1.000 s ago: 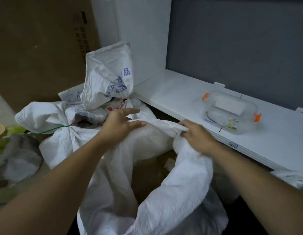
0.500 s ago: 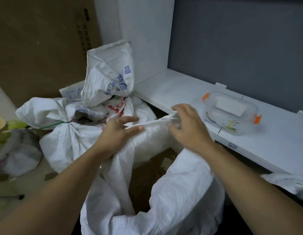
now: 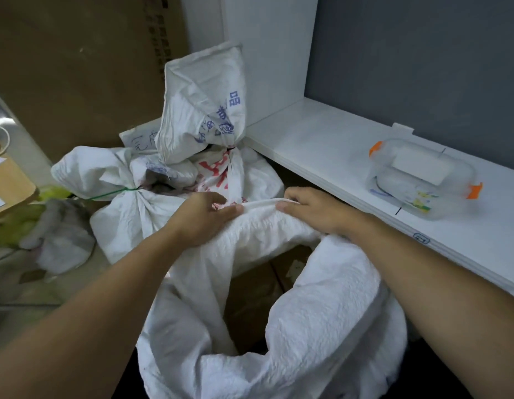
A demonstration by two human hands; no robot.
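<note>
While both hands hold the far edge of the open white sack [image 3: 307,326], the room around them is crowded. The left hand [image 3: 204,217] pinches the edge between thumb and nearly straight fingers [image 3: 221,198]. The right hand [image 3: 313,211] has its fingers curled over the same edge. The sack stands just below the fingers, its mouth wide open, with brown cardboard [image 3: 250,286] showing at the bottom.

To the right of the fingers runs a long white desk [image 3: 322,145]. On it sits a clear box [image 3: 423,180] with orange clips, well apart from the right hand. Behind the desk is a grey wall [image 3: 423,67]. Just past the fingers stand two tied sacks [image 3: 201,110], one of them closed with a green tie [image 3: 114,192]. A big brown board [image 3: 77,67] leans far off to the left.

Half a second ago the right hand was higher, with the edge bunched up in it. Now it is lower, and the edge lies in a flat fold between the two hands. The left hand has hardly moved.
</note>
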